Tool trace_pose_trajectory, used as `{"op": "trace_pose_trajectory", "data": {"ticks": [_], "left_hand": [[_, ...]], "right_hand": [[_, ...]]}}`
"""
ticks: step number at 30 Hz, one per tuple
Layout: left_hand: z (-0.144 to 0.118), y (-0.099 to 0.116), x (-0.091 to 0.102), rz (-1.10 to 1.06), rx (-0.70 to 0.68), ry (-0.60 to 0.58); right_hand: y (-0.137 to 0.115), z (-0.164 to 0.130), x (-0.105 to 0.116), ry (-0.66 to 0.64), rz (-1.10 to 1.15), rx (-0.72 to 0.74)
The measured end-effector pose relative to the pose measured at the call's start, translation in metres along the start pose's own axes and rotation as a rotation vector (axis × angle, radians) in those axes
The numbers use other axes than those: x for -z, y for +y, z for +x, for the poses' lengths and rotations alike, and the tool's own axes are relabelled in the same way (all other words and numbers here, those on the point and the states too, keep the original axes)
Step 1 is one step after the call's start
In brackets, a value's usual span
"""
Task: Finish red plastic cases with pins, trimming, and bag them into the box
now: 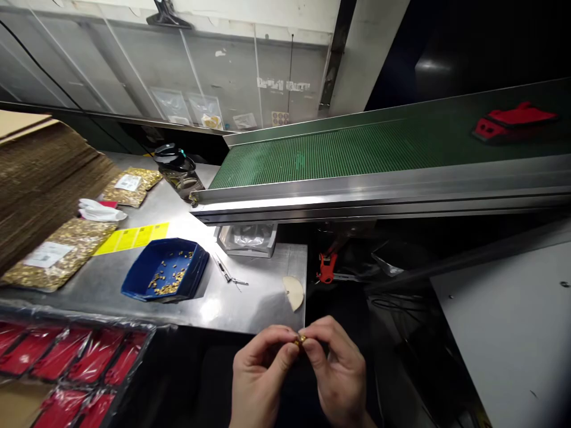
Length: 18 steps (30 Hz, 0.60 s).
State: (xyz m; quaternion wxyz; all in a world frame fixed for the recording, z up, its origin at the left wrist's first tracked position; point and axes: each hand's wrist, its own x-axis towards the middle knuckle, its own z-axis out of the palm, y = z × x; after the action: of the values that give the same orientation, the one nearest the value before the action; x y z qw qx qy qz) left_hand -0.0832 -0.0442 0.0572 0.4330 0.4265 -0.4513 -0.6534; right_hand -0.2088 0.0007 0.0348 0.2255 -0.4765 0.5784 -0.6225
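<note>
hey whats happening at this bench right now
A person is working at a steel bench beside a green conveyor belt. The left hand and right hand meet below the bench edge, pinching a tiny gold-coloured part between the fingertips. On the bench, a blue tray holds more small gold pieces, with bags of gold pieces further left. Red items in plastic wrap lie at lower left, and a red object sits on the belt.

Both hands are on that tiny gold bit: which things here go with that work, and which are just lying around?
In use: gold part, pinched between left hand and right hand; blue tray of loose gold parts; gold bags.

Lying about: yellow sheet, tweezers, dark jar, white glove, red piece on the belt.
</note>
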Motion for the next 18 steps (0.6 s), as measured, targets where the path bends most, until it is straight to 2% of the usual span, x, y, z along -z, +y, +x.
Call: {"op": "trace_pose_trajectory", "data": {"ticks": [2, 5, 12, 18], "left_hand": [[0.001, -0.001, 0.004, 0.111, -0.198, -0.028], [0.003, -0.003, 0.007, 0.251, -0.482, -0.076], [0.01, -0.008, 0.012, 0.458, -0.711, -0.097], [0.019, -0.01, 0.02, 0.572, -0.946, -0.125]], "right_hand": [[-0.004, 0.004, 0.0, -0.092, 0.134, -0.198], [-0.006, 0.007, 0.002, -0.156, 0.274, -0.368], [-0.005, 0.004, 0.002, -0.161, 0.337, -0.518], [-0.004, 0.008, 0.003, -0.256, 0.462, -0.673]]}}
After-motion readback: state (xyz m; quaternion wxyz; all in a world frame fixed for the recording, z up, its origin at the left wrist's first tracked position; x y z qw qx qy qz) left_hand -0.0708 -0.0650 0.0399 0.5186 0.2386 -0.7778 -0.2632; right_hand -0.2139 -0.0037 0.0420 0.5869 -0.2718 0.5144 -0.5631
